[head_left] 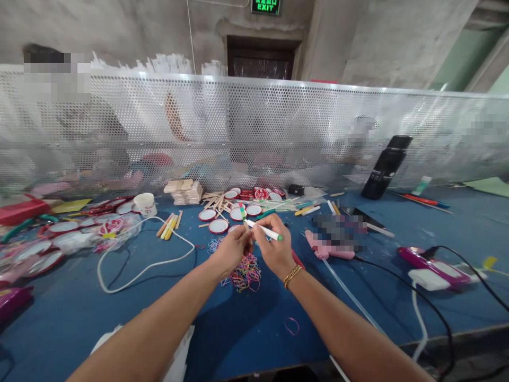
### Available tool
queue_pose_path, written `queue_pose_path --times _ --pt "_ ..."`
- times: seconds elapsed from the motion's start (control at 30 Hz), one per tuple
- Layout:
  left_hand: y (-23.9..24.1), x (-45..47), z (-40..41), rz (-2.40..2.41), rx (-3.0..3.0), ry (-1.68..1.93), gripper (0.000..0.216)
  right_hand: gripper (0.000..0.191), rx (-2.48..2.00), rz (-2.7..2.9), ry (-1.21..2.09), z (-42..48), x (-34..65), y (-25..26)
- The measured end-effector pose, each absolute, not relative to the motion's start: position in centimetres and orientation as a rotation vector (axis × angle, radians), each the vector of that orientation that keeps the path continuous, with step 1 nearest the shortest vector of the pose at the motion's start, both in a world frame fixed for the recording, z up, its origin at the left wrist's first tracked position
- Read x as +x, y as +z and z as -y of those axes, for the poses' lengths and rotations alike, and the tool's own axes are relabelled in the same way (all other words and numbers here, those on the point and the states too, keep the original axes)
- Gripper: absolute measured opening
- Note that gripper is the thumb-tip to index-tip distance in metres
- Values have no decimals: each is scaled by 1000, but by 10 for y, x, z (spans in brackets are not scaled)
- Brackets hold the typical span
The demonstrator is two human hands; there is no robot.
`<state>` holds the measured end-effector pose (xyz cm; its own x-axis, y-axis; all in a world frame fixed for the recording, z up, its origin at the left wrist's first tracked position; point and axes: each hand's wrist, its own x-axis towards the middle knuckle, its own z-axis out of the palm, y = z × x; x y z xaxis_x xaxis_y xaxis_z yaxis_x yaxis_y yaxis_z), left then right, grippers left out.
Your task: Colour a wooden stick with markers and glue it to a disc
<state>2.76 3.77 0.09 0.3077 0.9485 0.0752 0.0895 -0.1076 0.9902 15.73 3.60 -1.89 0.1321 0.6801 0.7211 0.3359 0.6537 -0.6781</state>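
Note:
Both my hands meet above the middle of the blue table (238,329). My right hand (274,249) is closed around a white stick with a green tip (264,231), held nearly level. My left hand (233,246) pinches a short stick with green and red marks (242,210) that points upward beside the white one. A heap of coloured rubber bands (244,273) lies on the table just under my hands. A gold bracelet (292,276) sits on my right wrist.
Round red-rimmed lids (218,226) and wooden sticks (170,225) lie behind my hands. A white cable (139,268) loops at left, a pink glue gun (328,249) and a purple tool (431,265) with cords at right. A perforated screen (254,127) closes the far edge.

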Motion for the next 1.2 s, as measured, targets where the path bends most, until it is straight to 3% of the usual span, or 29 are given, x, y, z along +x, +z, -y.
queue_pose_path --times 1.2 --pt "2 27 -37 -1015 1496 988 34 10 -908 1447 293 -37 158 -17"
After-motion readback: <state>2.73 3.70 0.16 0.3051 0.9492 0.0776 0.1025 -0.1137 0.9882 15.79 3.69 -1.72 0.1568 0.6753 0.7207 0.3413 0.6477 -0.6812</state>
